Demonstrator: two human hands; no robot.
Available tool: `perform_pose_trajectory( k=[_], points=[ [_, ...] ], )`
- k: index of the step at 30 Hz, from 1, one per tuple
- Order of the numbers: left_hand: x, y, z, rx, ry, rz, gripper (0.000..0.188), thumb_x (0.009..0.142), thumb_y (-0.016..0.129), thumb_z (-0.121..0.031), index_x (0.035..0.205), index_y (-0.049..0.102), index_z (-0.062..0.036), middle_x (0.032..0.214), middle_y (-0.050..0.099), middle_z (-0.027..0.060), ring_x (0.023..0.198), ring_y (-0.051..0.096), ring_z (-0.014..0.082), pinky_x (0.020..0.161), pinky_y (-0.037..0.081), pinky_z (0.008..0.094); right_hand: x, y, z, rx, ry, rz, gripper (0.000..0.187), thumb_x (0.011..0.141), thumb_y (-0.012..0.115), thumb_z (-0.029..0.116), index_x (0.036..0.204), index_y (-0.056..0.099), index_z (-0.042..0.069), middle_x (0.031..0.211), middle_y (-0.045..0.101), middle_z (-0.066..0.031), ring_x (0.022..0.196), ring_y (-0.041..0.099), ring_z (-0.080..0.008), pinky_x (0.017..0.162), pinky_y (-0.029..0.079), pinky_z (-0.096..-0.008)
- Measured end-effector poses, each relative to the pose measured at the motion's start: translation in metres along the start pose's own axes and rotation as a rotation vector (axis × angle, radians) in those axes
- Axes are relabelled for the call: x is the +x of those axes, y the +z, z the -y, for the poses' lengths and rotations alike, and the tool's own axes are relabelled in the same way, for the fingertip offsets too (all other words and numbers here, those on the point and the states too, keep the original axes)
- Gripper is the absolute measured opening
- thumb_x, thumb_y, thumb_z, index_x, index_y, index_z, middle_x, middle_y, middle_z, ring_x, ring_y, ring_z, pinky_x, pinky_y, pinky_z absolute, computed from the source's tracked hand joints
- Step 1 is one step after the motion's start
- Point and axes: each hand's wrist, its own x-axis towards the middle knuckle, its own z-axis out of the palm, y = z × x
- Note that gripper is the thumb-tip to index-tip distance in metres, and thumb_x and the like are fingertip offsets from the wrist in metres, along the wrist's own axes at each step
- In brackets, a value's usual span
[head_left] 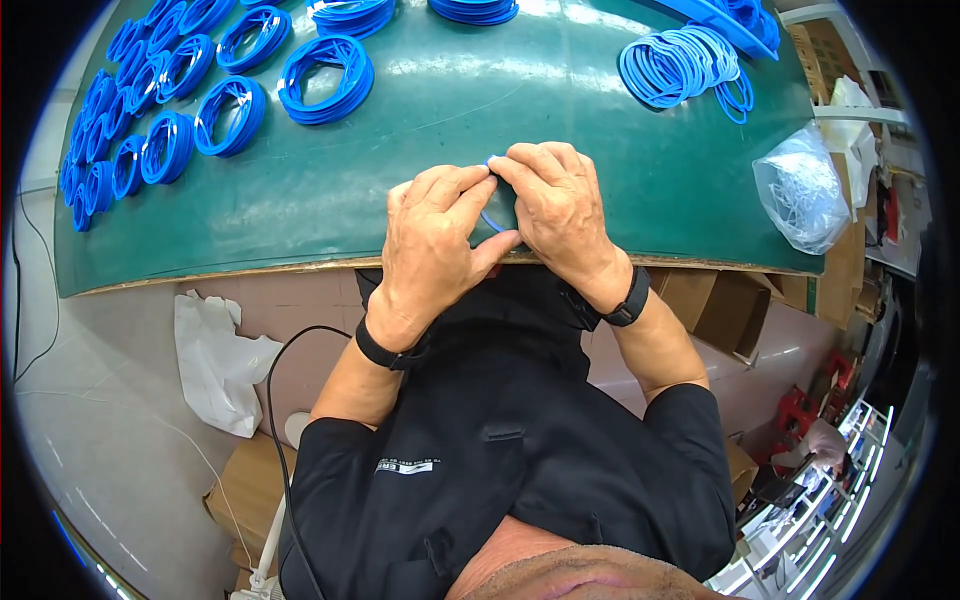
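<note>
My left hand (432, 238) and my right hand (556, 205) meet at the near edge of a green table (440, 110). Between their fingertips they pinch a thin blue ring (491, 222), mostly hidden by the fingers; only a short arc shows between the thumbs. Both wrists wear black bands. Neat stacks of blue rings (325, 78) lie at the table's far left, in rows.
A loose heap of blue rings (680, 65) sits at the far right, beside a clear plastic bag (800, 195) at the table's right edge. White bags (220, 365) and cardboard boxes (720, 305) lie on the floor under the table. A black cable (275, 400) runs by my left arm.
</note>
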Motion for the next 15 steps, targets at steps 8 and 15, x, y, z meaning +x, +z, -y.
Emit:
perform_pose_trajectory(
  k=[8,15],
  points=[
    [0.0003,-0.0001,0.0003,0.0,0.002,-0.008,0.062,0.071,0.104,-0.027,0.126,0.083,-0.0059,0.133,0.077,0.0034,0.127,0.069,0.026,0.105,0.049,0.0453,-0.0017,0.0015,-0.0008,0.004,0.004,-0.016,0.035,0.091,0.075,0.005,0.125,0.082,0.009,0.125,0.075,-0.0024,0.116,0.07,-0.0258,0.101,0.053,-0.0432],
    [0.0003,-0.0015,0.0002,0.005,0.002,0.001,0.06,0.073,0.104,-0.028,0.125,0.084,-0.0063,0.133,0.077,0.0037,0.127,0.069,0.0263,0.104,0.05,0.0458,-0.0041,-0.0019,-0.0048,0.033,0.021,-0.024,0.042,0.089,0.077,0.003,0.13,0.079,0.006,0.13,0.075,-0.0076,0.12,0.07,-0.0303,0.103,0.054,-0.0455]
  ],
)
